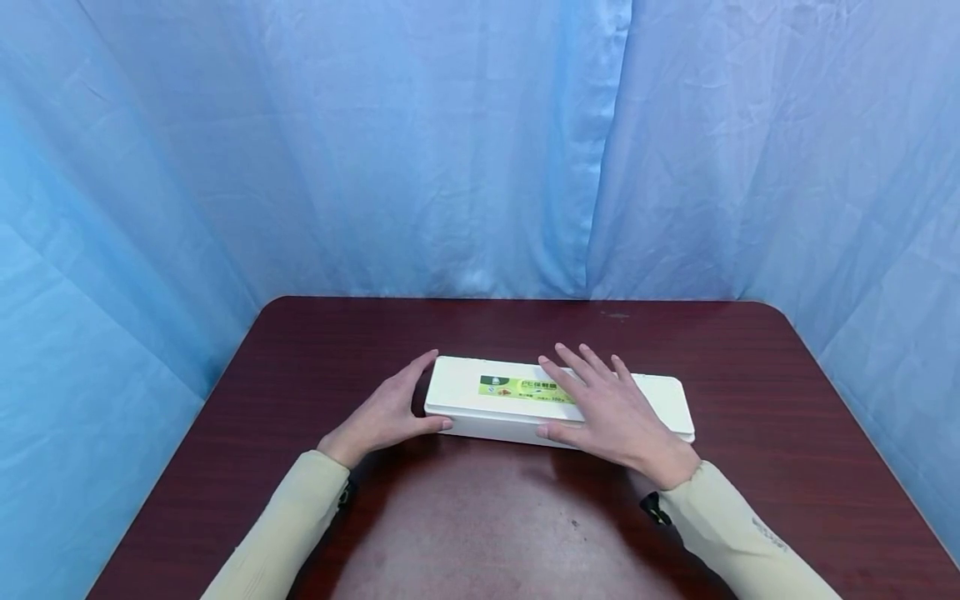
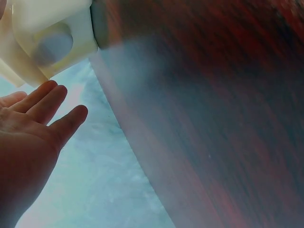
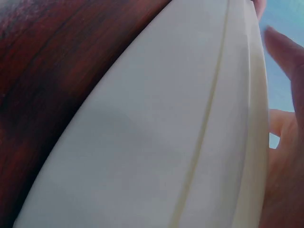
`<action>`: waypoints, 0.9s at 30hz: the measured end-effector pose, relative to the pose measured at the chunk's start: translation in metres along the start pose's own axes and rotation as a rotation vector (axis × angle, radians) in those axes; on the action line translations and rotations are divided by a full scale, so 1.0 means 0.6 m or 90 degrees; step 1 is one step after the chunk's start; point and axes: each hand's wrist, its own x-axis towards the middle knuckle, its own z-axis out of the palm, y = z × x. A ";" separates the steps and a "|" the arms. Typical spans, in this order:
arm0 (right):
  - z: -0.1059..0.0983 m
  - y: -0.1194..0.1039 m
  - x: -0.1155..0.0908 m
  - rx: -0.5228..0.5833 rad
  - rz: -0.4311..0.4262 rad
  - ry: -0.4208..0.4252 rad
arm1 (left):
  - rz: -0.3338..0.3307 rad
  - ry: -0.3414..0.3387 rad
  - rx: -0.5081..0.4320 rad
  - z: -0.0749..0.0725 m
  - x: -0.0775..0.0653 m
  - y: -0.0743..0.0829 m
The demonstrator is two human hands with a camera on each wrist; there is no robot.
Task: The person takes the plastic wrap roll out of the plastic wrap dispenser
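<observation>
A long white cling film box with a green and yellow label lies on the table, its long side facing me. Around its left end is my left hand, thumb at the front edge and straight fingers reaching toward the back corner. In the left wrist view those fingers are extended beneath the box's end, which has a round opening. My right hand is spread over the right half of the lid, covering part of the label. The right wrist view shows the box's long side with a lid seam.
The dark red wooden table has rounded far corners. Light blue curtains hang behind it and along both sides. A bright glare lies on the near part of the tabletop.
</observation>
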 end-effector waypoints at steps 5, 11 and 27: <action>0.005 0.004 0.004 -0.015 -0.020 0.003 | -0.004 -0.002 0.011 0.000 0.000 0.001; 0.008 0.011 0.004 -0.032 -0.057 0.032 | 0.005 -0.002 0.013 -0.003 0.000 -0.001; 0.005 0.039 0.004 -0.012 -0.071 0.017 | -0.007 0.025 0.017 0.012 0.001 0.007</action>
